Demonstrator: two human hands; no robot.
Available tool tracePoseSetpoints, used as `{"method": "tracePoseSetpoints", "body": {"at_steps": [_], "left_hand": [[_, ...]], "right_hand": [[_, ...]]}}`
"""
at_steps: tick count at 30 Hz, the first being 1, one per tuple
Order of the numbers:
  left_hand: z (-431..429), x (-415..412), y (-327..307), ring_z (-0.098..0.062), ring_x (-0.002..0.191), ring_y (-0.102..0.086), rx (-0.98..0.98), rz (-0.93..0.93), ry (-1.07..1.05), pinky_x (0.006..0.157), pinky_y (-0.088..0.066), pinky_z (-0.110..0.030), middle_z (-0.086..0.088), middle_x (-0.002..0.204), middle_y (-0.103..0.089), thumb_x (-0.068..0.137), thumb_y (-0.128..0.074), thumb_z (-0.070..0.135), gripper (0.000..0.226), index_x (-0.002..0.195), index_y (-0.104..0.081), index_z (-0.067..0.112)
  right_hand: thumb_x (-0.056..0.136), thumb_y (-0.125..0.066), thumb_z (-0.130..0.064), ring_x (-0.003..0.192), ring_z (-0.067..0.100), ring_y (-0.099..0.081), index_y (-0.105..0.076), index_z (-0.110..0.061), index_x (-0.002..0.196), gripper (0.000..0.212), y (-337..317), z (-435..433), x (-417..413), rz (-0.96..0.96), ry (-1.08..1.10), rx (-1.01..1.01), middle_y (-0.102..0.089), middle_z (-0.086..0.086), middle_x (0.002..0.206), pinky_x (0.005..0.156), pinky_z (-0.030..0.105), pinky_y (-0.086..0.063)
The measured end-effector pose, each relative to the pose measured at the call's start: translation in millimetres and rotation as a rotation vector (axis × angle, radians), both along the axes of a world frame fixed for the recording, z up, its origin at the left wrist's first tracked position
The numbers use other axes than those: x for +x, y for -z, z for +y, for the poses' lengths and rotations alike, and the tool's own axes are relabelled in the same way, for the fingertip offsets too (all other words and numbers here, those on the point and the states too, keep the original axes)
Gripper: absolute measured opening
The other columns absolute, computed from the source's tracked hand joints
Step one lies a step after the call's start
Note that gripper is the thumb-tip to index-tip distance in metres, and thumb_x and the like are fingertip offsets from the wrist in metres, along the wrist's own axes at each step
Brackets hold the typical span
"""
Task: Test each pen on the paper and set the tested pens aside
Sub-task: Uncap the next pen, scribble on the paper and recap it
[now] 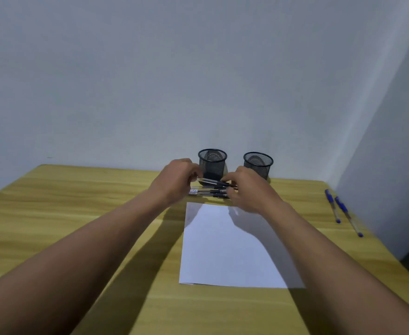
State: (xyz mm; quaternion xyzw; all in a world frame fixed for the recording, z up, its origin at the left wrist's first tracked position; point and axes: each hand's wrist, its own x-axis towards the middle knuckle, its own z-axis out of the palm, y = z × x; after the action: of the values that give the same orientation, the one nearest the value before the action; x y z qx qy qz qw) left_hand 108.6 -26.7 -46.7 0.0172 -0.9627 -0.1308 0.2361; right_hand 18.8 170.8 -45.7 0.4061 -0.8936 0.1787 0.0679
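A white sheet of paper (230,245) lies on the wooden table (77,213). Just beyond its far edge lies a small pile of dark-capped pens (208,192). Above the pile, both hands hold one clear pen with a dark cap (211,182), level and crosswise. My left hand (178,180) pinches its left end and my right hand (249,189) grips the capped right end. Two blue pens (342,209) lie apart at the table's right edge.
Two black mesh pen cups stand at the back by the wall, the left cup (212,163) and the right cup (258,164); both look empty. A grey wall closes off the table's back and right side.
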Motion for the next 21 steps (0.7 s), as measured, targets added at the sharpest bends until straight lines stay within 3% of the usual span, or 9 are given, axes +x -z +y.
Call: {"method": "tracePoseSetpoints", "body": {"at_steps": [2, 4, 6, 8, 11, 14, 16, 21], "left_hand": [[6, 9, -12, -0.024, 0.083, -0.062, -0.024, 0.039, 0.024, 0.071, -0.053, -0.043, -0.002, 0.090, -0.066, 0.079, -0.059, -0.010, 0.034, 0.094, -0.073, 0.018], [14, 17, -19, -0.023, 0.095, -0.060, -0.019, 0.120, 0.007, 0.079, -0.053, -0.042, -0.002, 0.102, -0.066, 0.085, -0.064, -0.001, 0.030, 0.107, -0.071, 0.019], [24, 29, -23, -0.019, 0.109, -0.055, 0.072, 0.242, -0.053, 0.089, -0.049, -0.035, -0.001, 0.118, -0.061, 0.091, -0.066, 0.015, 0.036, 0.126, -0.062, 0.021], [36, 42, -24, -0.015, 0.110, -0.054, 0.235, 0.336, -0.101, 0.093, -0.046, -0.032, 0.001, 0.122, -0.058, 0.092, -0.064, 0.023, 0.043, 0.134, -0.054, 0.022], [48, 53, -18, -0.013, 0.095, -0.061, 0.460, 0.232, -0.136, 0.085, -0.048, -0.028, 0.002, 0.112, -0.065, 0.094, -0.061, 0.029, 0.034, 0.127, -0.059, 0.021], [51, 61, -9, -0.013, 0.087, -0.063, 0.591, -0.047, -0.044, 0.084, -0.051, -0.032, 0.001, 0.098, -0.071, 0.098, -0.054, 0.034, 0.024, 0.104, -0.071, 0.018], [54, 66, -4, -0.015, 0.081, -0.063, 0.826, -0.146, 0.041, 0.080, -0.054, -0.037, -0.002, 0.092, -0.068, 0.100, -0.053, 0.031, 0.026, 0.100, -0.071, 0.013], [52, 69, -10, -0.019, 0.071, -0.063, 1.215, 0.021, 0.062, 0.071, -0.059, -0.025, -0.010, 0.079, -0.066, 0.095, -0.062, 0.009, 0.017, 0.099, -0.070, -0.005]], "right_hand": [[0.095, -0.060, -0.029, 0.108, 0.028, -0.059, -0.073, -0.025, 0.117, 0.026, -9, 2, 14, 0.021, 0.005, 0.010, -0.064, 0.006, 0.107, 0.085, 0.039, -0.049], [0.096, -0.061, -0.030, 0.098, 0.028, -0.064, -0.075, -0.024, 0.110, 0.021, -16, 4, 25, 0.013, 0.028, -0.016, -0.071, 0.004, 0.101, 0.077, 0.037, -0.050], [0.095, -0.062, -0.026, 0.093, 0.026, -0.065, -0.076, -0.021, 0.107, 0.019, -16, 7, 37, -0.064, 0.063, -0.105, -0.074, 0.002, 0.096, 0.075, 0.035, -0.051], [0.091, -0.062, -0.019, 0.083, 0.022, -0.066, -0.073, -0.020, 0.098, 0.013, -13, 9, 46, -0.197, 0.125, -0.260, -0.074, 0.000, 0.085, 0.069, 0.030, -0.048], [0.088, -0.062, -0.012, 0.066, 0.018, -0.062, -0.068, -0.016, 0.087, 0.007, -10, 10, 57, -0.429, 0.186, -0.561, -0.069, 0.000, 0.069, 0.063, 0.028, -0.047], [0.092, -0.060, 0.000, 0.069, 0.016, -0.067, -0.070, -0.007, 0.092, 0.012, -10, 8, 69, -0.757, 0.156, -0.886, -0.070, 0.005, 0.076, 0.065, 0.027, -0.055], [0.093, -0.059, 0.002, 0.073, 0.017, -0.068, -0.070, -0.007, 0.093, 0.014, -9, 7, 77, -0.927, 0.132, -1.009, -0.070, 0.008, 0.080, 0.068, 0.027, -0.058], [0.094, -0.064, -0.002, 0.077, 0.016, -0.070, -0.071, -0.012, 0.091, 0.012, -6, 0, 88, -1.070, 0.093, -1.119, -0.074, 0.003, 0.078, 0.071, 0.027, -0.058]]}}
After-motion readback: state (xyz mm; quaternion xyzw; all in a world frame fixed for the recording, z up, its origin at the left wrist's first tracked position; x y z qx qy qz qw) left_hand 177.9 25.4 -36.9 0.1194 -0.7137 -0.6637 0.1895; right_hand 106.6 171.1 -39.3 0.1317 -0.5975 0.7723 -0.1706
